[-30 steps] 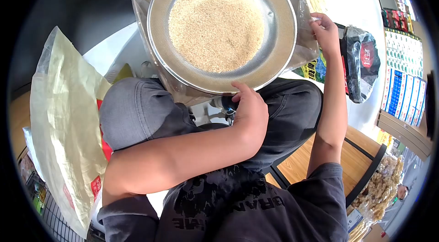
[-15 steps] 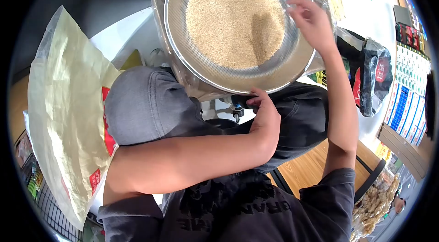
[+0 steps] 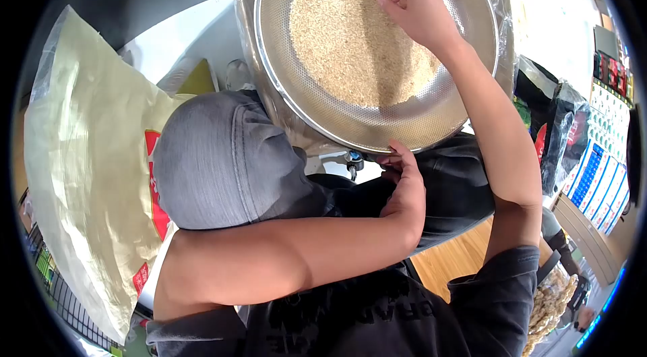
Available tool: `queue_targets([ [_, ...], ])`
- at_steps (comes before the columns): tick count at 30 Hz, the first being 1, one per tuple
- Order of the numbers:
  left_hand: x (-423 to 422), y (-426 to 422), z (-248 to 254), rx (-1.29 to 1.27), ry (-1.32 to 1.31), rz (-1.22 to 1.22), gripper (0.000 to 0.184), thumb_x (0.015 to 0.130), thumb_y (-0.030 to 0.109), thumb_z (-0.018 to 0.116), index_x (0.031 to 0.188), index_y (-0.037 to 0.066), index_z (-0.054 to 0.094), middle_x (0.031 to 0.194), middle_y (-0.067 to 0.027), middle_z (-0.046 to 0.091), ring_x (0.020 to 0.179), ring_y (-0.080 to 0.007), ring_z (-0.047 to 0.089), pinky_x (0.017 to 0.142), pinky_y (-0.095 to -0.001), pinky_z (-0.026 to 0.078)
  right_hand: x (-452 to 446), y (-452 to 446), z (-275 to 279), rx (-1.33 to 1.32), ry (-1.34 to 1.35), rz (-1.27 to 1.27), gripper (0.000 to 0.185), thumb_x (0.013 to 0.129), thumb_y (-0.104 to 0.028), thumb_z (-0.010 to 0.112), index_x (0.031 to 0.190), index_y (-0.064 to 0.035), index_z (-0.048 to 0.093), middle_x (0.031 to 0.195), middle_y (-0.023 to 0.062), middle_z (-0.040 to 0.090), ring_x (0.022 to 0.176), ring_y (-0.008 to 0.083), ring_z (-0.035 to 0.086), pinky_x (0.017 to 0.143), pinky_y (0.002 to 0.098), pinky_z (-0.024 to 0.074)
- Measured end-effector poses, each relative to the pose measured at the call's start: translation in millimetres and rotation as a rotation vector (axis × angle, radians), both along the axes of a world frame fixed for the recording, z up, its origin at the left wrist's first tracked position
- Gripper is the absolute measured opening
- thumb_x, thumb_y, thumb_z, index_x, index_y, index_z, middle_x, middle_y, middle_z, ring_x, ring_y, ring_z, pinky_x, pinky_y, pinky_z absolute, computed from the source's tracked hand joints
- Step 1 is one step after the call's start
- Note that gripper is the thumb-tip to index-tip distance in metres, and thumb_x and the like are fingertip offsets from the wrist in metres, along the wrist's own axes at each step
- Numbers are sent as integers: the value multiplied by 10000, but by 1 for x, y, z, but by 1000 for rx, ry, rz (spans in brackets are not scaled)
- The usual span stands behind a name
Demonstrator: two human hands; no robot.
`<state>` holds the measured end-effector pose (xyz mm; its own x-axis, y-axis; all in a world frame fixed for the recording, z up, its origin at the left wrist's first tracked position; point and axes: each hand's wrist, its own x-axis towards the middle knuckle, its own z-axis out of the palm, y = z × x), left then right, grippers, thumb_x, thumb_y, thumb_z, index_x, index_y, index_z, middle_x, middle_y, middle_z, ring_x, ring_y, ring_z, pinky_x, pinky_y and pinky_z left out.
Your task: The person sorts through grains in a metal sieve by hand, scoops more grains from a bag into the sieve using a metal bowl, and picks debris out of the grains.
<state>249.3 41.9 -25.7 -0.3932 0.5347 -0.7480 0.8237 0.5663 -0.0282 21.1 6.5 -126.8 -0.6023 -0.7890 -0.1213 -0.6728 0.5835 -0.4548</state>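
A wide metal sieve [image 3: 283,67] holds a layer of pale grain [image 3: 337,33] and rests on a clear plastic bag [image 3: 246,16]. My left hand [image 3: 406,178] is at the sieve's near rim, fingers curled around its edge from below, the thumb side partly hidden. Above the grain, my right hand [image 3: 419,10] hangs with its fingertips pinched together, and its shadow falls across the grain. Whatever those fingertips hold, if anything, is too small to make out.
A large yellowish sack [image 3: 87,155] stands at the left, beside my grey-trousered knee [image 3: 202,161]. Black plastic packaging [image 3: 563,128] lies at the right, near shelved boxes [image 3: 593,175]. A wire basket [image 3: 67,303] is at the lower left.
My right hand has left the bag's right edge, moved left over the grain and closed its fingers. The sieve appears farther right and higher in view. My left hand stays at the rim.
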Motion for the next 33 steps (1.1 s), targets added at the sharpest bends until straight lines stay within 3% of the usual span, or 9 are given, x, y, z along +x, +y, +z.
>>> queue_targets([
  [8,6,31,-23,-138,-12,-21,289,1028,206,447,1225,32,568,1055,-89,582,1010,-278,603,1031,-681,409,-1,-3,-4,-15,17,21,164,864,-160,715,1003,-85,758,923,96,683,817,252,680,771,385,559],
  [20,10,38,-30,-108,7,-10,303,1052,206,414,1232,55,604,1055,-93,618,1002,-273,617,1028,-687,414,0,-2,-8,-7,57,52,161,877,-138,726,1022,-68,731,882,86,646,783,216,659,737,346,550],
  [22,10,38,-29,-111,18,3,305,1053,209,414,1232,58,610,1058,-92,623,1000,-272,620,1027,-687,416,0,-3,-7,25,15,19,136,870,-146,693,986,-92,738,926,96,664,858,268,669,790,396,552],
  [29,12,40,-32,-119,40,-1,320,1045,222,430,1246,58,618,1056,-87,636,1009,-270,628,1024,-686,416,0,-4,-5,39,12,32,82,870,-141,677,923,-81,695,903,89,647,835,265,652,775,405,545],
  [33,5,7,-6,-33,38,-8,340,1022,244,477,1271,59,616,1087,-87,649,1019,-274,631,1026,-684,414,-3,-3,-2,23,7,28,87,867,-133,672,927,-73,688,890,93,647,820,273,649,773,403,545],
])
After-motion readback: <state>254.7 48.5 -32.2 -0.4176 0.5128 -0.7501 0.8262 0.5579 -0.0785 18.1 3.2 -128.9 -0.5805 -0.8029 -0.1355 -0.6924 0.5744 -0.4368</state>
